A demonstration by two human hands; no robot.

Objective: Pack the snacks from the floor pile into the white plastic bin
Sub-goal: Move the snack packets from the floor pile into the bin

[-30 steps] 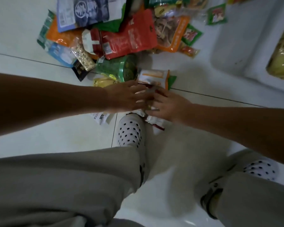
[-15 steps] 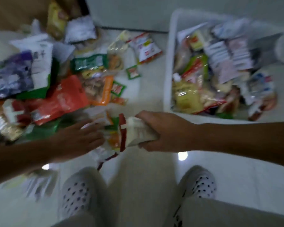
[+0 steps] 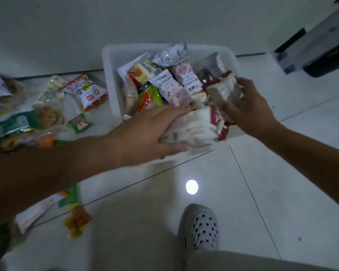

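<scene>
The white plastic bin (image 3: pixel 110 75) stands on the floor ahead, holding several snack packets. My left hand (image 3: pixel 145 132) holds a bundle of white and red snack packets (image 3: pixel 194 128) over the bin's near edge, thumb under it and fingers over the top. My right hand (image 3: pixel 245 108) grips another white and red packet (image 3: pixel 223 89) above the bin's right side. The floor pile (image 3: pixel 47 114) of snacks lies to the left of the bin.
A few loose packets (image 3: pixel 76 222) lie on the tiles at lower left under my forearm. My spotted white shoe (image 3: pixel 202 229) stands at bottom centre. A dark and grey object (image 3: pixel 317 53) sits at the top right by the wall.
Both hands have carried their packets from the pile rightwards and forward over the bin. The left hand, flat on the pile half a second ago, now holds a bundle.
</scene>
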